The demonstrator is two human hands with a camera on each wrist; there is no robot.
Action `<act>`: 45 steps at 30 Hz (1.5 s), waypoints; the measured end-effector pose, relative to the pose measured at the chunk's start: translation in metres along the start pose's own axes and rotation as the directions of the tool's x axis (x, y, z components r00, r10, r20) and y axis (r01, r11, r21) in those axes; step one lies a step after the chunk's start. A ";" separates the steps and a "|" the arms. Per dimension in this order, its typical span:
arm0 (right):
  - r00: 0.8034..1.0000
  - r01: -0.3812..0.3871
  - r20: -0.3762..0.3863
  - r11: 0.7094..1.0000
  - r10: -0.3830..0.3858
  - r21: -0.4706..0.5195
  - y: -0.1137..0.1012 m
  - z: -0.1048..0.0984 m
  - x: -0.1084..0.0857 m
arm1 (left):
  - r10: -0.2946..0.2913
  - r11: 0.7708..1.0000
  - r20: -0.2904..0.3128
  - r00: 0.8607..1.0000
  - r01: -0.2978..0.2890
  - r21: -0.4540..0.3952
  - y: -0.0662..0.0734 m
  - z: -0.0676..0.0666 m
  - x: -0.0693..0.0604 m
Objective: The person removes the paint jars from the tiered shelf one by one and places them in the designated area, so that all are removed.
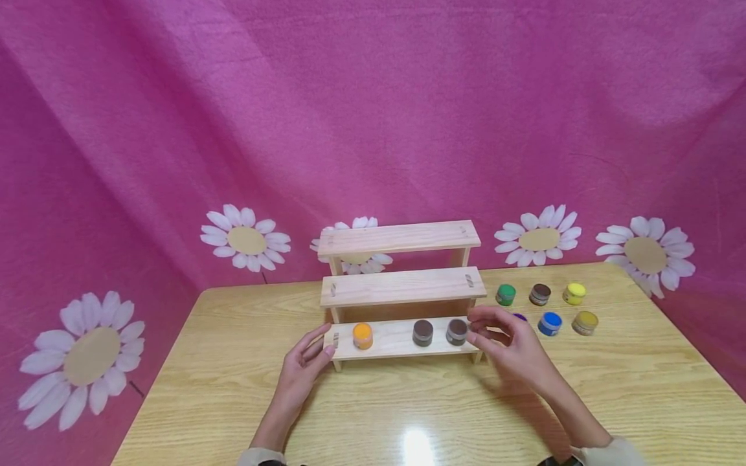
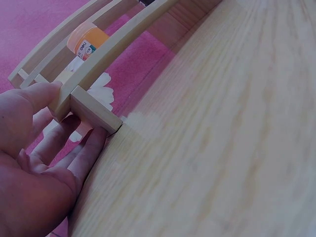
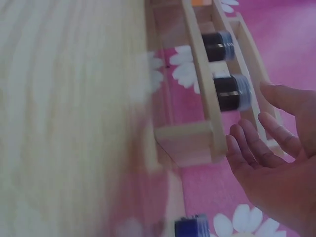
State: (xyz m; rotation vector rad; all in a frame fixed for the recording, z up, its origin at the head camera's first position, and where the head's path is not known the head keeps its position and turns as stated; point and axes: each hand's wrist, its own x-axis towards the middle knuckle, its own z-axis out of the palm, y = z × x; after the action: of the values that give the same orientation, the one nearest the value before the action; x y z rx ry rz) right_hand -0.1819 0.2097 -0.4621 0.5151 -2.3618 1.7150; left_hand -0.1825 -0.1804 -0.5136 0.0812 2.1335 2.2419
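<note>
A three-step wooden stand (image 1: 402, 287) carries an orange-lidded jar (image 1: 362, 336) and two dark jars (image 1: 422, 332) (image 1: 457, 332) on its lowest shelf. My left hand (image 1: 300, 372) grips that shelf's left end; in the left wrist view the thumb of the hand (image 2: 44, 148) lies on the shelf edge and the fingers curl by the leg, below the orange jar (image 2: 88, 40). At the right end my right hand (image 1: 519, 353) is beside the outer dark jar. The right wrist view shows the hand (image 3: 276, 158) with thumb and fingers apart, holding nothing, near this jar (image 3: 232, 93).
Right of the stand on the wooden table (image 1: 408, 401) are green (image 1: 506, 294), dark (image 1: 540, 294), yellow (image 1: 574, 294), blue (image 1: 550, 323) and ochre (image 1: 585, 322) jars, plus a purple one (image 1: 520, 317) partly behind my right hand. A pink flowered cloth (image 1: 373, 129) hangs behind.
</note>
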 end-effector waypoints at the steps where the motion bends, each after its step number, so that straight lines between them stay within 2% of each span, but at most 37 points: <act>1: 1.000 0.000 0.009 1.000 0.000 -0.004 0.000 0.003 0.000 | 0.002 1.000 -0.001 1.000 -0.002 0.004 0.000 0.000 0.000; 5: 1.000 -0.009 0.021 0.999 0.010 -0.041 -0.002 0.010 0.000 | 0.006 1.000 -0.004 1.000 -0.005 0.010 0.001 -0.001 0.000; 13: 0.998 -0.064 -0.014 0.986 0.063 -0.152 -0.002 0.017 -0.002 | 0.015 0.999 -0.011 1.000 -0.015 0.028 0.000 0.000 0.000; 19: 0.998 -0.054 -0.035 0.983 0.048 -0.177 -0.001 0.017 -0.002 | 0.045 0.999 0.005 0.999 -0.045 0.008 0.000 0.002 0.002; 23: 0.997 -0.069 -0.033 0.978 0.064 -0.194 -0.001 0.017 -0.002 | 0.027 1.000 -0.006 1.000 -0.027 -0.001 0.001 0.002 0.001; 28: 0.996 -0.091 -0.023 0.979 0.088 -0.184 -0.005 0.015 -0.003 | -0.003 1.000 -0.018 1.000 0.003 0.015 0.002 0.002 0.000; 38: 0.996 -0.067 -0.065 0.984 0.057 -0.168 -0.008 -0.001 -0.014 | 0.013 1.000 0.001 1.000 -0.013 -0.025 -0.001 0.002 0.000; 45: 0.997 -0.040 -0.069 0.995 0.033 -0.094 -0.009 -0.013 -0.023 | -0.002 1.000 -0.005 1.000 0.002 0.004 -0.001 0.000 0.000</act>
State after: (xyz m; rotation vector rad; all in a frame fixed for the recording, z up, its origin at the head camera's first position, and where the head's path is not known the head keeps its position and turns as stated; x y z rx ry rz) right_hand -0.1583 0.2239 -0.4582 0.3950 -2.4050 1.5990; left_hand -0.1824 -0.1800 -0.5142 0.0742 2.1397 2.2397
